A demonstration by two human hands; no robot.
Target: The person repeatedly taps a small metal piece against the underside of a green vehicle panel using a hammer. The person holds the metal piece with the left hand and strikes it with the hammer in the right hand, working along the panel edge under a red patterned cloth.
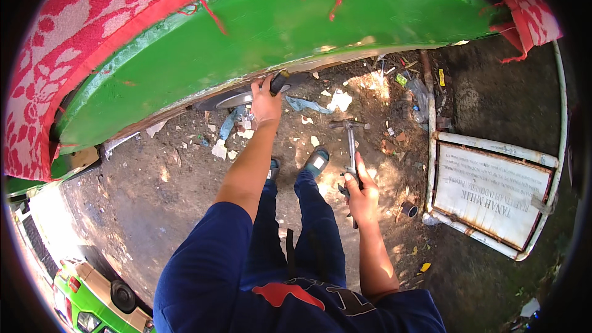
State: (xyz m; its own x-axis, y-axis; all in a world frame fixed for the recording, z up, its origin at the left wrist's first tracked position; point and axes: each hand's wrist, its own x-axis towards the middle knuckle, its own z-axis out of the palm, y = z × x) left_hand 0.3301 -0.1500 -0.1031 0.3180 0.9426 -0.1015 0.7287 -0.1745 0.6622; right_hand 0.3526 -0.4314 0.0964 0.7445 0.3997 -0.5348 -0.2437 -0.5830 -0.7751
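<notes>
Under the lower edge of the green vehicle body (246, 43), my left hand (266, 103) reaches forward, its fingers closed around a short dark object with a yellowish edge (279, 82). I cannot make out its exact kind. A wheel (237, 98) shows just behind that hand. My right hand (362, 196) grips a metal hammer (352, 143) by its handle, with the head pointing away from me above the ground. Something dark (343, 190) sticks out by the fingers of that hand, its kind unclear. The hammer is apart from the green panel.
A red and white patterned cloth (92, 18) drapes over the vehicle, with red strings hanging. On the right stands a white framed sign (487, 194) with rusty pipes. Paper scraps (339, 100), a blue rag (307, 105) and litter lie on the dirt. A green toy-like vehicle (86, 296) stands lower left.
</notes>
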